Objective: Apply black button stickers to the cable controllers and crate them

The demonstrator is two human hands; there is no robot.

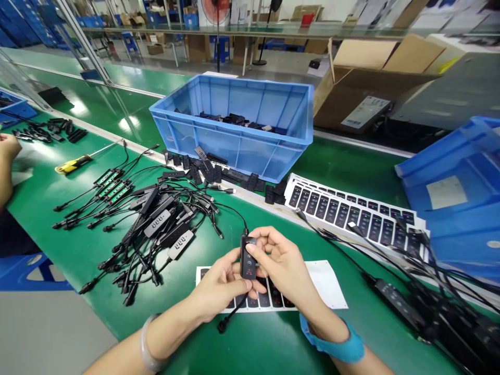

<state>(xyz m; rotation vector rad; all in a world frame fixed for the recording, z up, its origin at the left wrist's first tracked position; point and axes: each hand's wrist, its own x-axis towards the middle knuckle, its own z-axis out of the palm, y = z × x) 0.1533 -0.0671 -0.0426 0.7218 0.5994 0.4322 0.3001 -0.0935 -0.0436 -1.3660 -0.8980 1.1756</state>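
Between both hands is a black inline cable controller (249,268), held upright with its printed face toward me. My left hand (221,286) grips its lower left side, thumb near the bottom edge. My right hand (279,260) has its thumb pressed on the upper part of the face, with fingers behind it. One cable leaves its top; another with a round plug (222,326) hangs below. Under the hands lies a sticker sheet (328,286) with black labels, partly hidden. To the left is a heap of similar controllers (158,223) with tangled cables.
A blue bin (234,151) of black parts stands ahead, loose black casings along its front. More label sheets (351,216) and finished-looking controllers (402,304) lie right. Bare green circuit boards (113,186) and a yellow screwdriver (74,164) lie left. Another person's hand (8,147) shows far left.
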